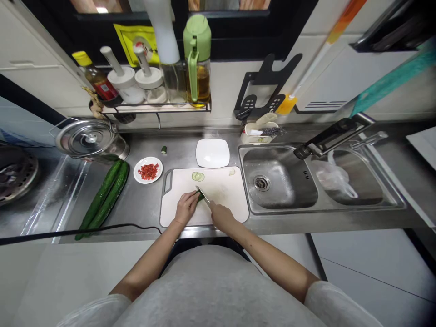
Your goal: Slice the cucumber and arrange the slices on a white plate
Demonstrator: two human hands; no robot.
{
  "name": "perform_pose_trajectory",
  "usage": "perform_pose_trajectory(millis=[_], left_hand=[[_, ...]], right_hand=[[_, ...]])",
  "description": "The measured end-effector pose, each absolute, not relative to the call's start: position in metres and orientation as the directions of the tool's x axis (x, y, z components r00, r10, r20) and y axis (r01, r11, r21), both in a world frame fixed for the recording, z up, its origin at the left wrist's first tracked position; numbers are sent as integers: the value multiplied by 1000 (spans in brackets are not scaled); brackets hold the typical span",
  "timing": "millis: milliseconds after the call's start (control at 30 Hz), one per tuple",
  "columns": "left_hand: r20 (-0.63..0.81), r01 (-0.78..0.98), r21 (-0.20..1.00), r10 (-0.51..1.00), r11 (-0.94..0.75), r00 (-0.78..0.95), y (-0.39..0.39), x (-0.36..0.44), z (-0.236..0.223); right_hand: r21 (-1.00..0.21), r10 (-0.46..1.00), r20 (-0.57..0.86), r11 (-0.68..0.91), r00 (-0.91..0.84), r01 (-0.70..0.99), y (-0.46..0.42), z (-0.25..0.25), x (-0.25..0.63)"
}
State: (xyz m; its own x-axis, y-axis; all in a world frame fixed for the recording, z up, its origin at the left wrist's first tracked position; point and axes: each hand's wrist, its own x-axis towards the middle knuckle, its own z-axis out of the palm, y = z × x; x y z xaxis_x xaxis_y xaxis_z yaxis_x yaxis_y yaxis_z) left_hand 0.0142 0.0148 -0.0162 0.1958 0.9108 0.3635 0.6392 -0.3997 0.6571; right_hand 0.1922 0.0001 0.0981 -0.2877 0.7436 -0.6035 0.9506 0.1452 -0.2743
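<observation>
A pale cutting board lies on the steel counter in front of me. My left hand is closed on a short piece of green cucumber and holds it down on the board. My right hand is closed on the handle of a knife, whose blade rests at the cucumber piece. Two thin cucumber slices lie near the board's far edge, and a small pale scrap sits at its far right corner.
Two whole cucumbers lie left of the board beside a small dish of red bits. A white square plate sits behind the board. A double sink is to the right, a lidded pot at left, and a condiment rack behind.
</observation>
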Motion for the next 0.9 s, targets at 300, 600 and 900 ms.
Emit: perform_pose_trajectory(millis=[300,600,900], left_hand=[[352,638,666,917,-386,187,14,14,-18],[334,639,677,926,-365,175,14,15,-17],[340,639,671,922,-376,186,15,16,-16]], right_hand=[[-273,749,-603,131,-276,953,-1,91,191],[-270,755,-598,125,-269,955,-2,80,188],[-260,771,-583,120,-255,958,0,68,182]])
